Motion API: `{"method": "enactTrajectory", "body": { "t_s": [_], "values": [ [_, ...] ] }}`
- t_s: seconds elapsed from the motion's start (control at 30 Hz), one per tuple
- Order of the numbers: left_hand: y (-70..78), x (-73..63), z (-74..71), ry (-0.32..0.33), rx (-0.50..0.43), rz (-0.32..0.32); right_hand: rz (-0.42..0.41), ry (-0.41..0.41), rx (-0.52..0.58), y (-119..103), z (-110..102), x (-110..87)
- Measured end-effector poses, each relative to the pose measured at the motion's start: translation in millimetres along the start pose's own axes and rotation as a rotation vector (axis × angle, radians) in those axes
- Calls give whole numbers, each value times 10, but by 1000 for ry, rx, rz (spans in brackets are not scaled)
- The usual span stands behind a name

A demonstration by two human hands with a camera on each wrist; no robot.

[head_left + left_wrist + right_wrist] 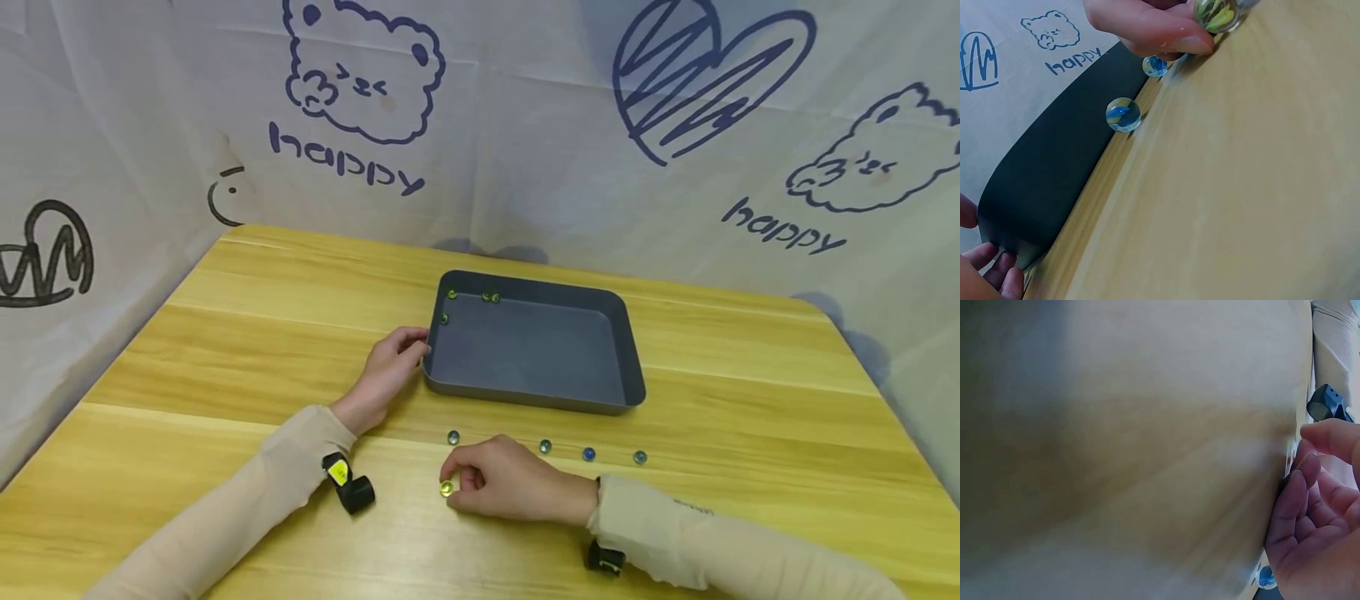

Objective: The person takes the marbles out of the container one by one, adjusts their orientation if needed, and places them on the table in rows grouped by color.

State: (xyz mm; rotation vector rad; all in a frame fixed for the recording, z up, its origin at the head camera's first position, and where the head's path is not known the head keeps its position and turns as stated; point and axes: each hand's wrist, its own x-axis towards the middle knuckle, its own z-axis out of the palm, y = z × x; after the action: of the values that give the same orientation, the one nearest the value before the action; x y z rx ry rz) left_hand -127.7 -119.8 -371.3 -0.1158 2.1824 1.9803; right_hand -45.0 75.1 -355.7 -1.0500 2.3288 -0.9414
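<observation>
- Pinching a yellow marble (446, 489) between thumb and index finger, the right hand (517, 479) is low over the table (750, 383), nearer the person than the tray (536, 398); whether the marble touches the wood, I cannot tell.
- The left hand (388, 371), fingers slightly bent and not clenched, rests its fingertips against the tray's left wall.
- Four yellow-green marbles (444, 318) lie inside at the left end: one in the far left corner, one along the left wall, two close together by the far wall. Grey floor stretches from them to the right wall.
- Four bluish marbles (588, 454) form a spaced row outside the near wall, with a strip of wood between.
- Wood also separates the tray's right wall from the table's right edge.
</observation>
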Motion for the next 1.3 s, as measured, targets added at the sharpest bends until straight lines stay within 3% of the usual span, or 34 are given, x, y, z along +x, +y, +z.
{"method": "enactTrajectory", "body": {
  "t_s": [0.5, 1.3],
  "values": [
    [9, 23, 19, 3, 4, -6, 18, -43, 44, 11, -47, -21],
    [-29, 29, 14, 20, 11, 4, 24, -32, 63, 47, -41, -35]
  ]
}}
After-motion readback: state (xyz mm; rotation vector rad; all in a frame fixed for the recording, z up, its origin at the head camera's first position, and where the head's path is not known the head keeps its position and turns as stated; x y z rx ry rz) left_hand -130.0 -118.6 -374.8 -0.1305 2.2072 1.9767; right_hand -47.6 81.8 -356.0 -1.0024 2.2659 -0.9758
